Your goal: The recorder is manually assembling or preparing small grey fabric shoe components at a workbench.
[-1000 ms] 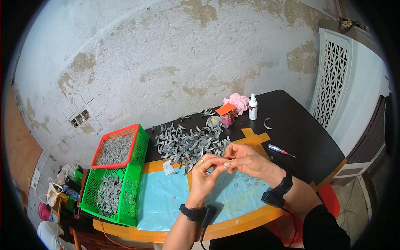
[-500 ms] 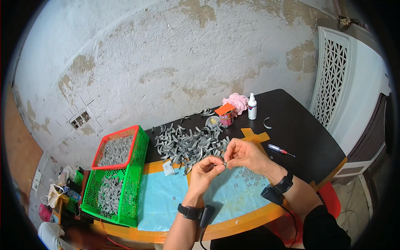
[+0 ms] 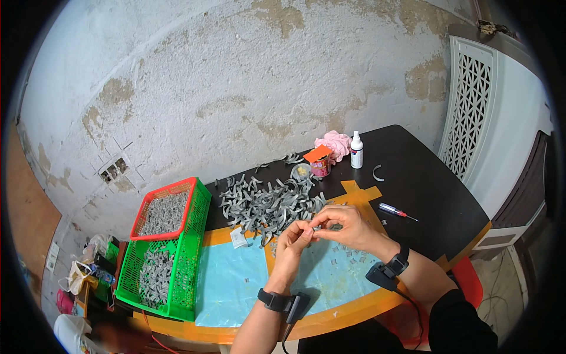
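My left hand point(image 3: 292, 243) and my right hand point(image 3: 346, 226) meet above the blue plastic sheet point(image 3: 230, 289), thumbs and fingers pinched together. Whatever they hold between the fingertips is too small and too covered to make out. Just beyond them lies a heap of grey curved strips point(image 3: 265, 200). Under and beside my right hand, small flat grey pieces point(image 3: 352, 257) are scattered on the sheet. A small white packet point(image 3: 238, 237) rests by the heap, left of my left hand.
On the left, a red basket point(image 3: 137, 230) of grey pieces sits on a green crate point(image 3: 184, 283) holding more. A screwdriver point(image 3: 398, 212) and one curved strip point(image 3: 375, 173) lie right. Behind stand a white spray bottle point(image 3: 356, 151), a tin point(image 3: 321, 167) and a pink cloth point(image 3: 335, 144).
Both hands have drawn closer together, and my right hand has shifted a little left and lower. The fingertips now overlap, hiding the small grey piece glimpsed between them before.
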A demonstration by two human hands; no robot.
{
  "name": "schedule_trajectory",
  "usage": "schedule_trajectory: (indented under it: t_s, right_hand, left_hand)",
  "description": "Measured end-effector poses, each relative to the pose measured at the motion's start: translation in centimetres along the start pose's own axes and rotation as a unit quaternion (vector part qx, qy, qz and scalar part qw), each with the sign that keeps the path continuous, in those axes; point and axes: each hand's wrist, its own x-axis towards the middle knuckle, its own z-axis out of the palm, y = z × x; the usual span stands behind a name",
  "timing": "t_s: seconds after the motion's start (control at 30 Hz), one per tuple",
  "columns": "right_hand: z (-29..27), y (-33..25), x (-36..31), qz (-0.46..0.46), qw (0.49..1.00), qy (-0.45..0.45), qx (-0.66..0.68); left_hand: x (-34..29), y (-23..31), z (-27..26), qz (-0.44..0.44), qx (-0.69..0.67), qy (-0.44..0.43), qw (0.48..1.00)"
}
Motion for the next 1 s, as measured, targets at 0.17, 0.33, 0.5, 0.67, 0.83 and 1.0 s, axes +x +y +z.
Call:
schedule_trajectory:
  t_s: [0.17,0.33,0.5,0.67,0.83,1.0]
  right_hand:
    - [-0.1,-0.8,0.0,-0.034,0.998,0.01,-0.048]
    - [0.0,-0.7,0.0,-0.046,0.997,0.021,-0.053]
    - [0.3,-0.5,0.0,-0.035,0.998,0.03,-0.033]
    - [0.7,-0.2,-0.1,-0.021,0.999,0.033,0.004]
    - [1.2,1.5,-0.4,0.012,0.995,0.031,0.096]
    - [1.3,1.2,-0.5,0.053,0.987,0.023,0.152]
  left_hand:
    - [-0.3,0.0,0.8,0.027,-0.043,0.022,0.998]
    - [-0.5,-0.5,1.2,0.094,0.005,0.048,0.994]
    - [-0.4,-0.6,1.1,0.107,0.004,0.059,0.993]
    - [-0.4,-0.5,0.9,0.122,0.021,0.051,0.991]
    - [-0.4,-0.7,1.3,0.111,-0.046,0.069,0.99]
    - [-0.4,-0.8,0.9,0.061,-0.119,0.061,0.989]
